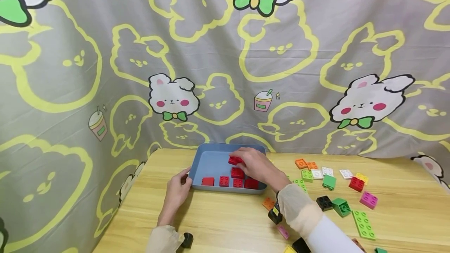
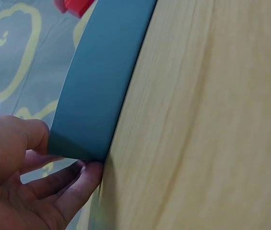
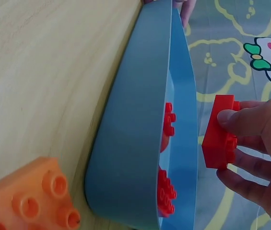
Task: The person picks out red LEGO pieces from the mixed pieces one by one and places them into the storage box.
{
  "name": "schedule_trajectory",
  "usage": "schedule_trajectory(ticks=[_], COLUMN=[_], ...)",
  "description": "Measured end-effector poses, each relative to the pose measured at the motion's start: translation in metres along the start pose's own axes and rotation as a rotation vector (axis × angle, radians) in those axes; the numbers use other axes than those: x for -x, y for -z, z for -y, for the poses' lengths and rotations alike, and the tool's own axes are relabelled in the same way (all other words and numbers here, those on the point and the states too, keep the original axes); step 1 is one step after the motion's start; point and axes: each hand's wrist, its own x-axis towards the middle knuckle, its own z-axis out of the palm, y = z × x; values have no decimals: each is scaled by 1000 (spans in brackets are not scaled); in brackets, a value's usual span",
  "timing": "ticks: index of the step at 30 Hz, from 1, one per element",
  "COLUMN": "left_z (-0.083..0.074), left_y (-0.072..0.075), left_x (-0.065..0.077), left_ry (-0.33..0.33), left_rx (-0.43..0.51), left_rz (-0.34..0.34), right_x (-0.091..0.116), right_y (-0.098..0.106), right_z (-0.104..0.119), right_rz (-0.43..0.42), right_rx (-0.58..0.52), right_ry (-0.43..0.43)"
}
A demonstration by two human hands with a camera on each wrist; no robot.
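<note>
A blue-grey tray (image 1: 212,163) sits at the back of the wooden table. My left hand (image 1: 178,188) grips it at its left front corner; in the left wrist view the thumb is at the rim and the fingers (image 2: 80,191) are against the outer side. Over the tray's right half, my right hand (image 1: 254,163) pinches a red toy building brick (image 3: 217,134) between thumb and fingers, raised above the rim in the right wrist view. Inside the tray lie several other red bricks, among them a four-stud one (image 1: 224,181) along the front wall.
Loose bricks of many colours lie right of the tray, including a long lime brick (image 1: 363,225), a red brick (image 1: 356,184), a pink brick (image 1: 368,200) and a black brick (image 1: 324,203). An orange brick (image 3: 34,196) is near the tray's front right corner. A patterned curtain (image 1: 218,57) hangs behind.
</note>
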Motion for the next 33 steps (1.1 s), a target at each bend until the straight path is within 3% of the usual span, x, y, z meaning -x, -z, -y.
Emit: schedule_trajectory(ticks=[17, 33], left_z=[1, 3], left_y=[1, -1], left_x=[-2, -1], left_ry=[-1, -19], left_rx=[8, 1], left_rz=[-16, -16], right_x=[-28, -43], right_y=[-15, -35], right_z=[13, 23], right_rz=[194, 193], right_rx=[-22, -21], right_ry=[-17, 37])
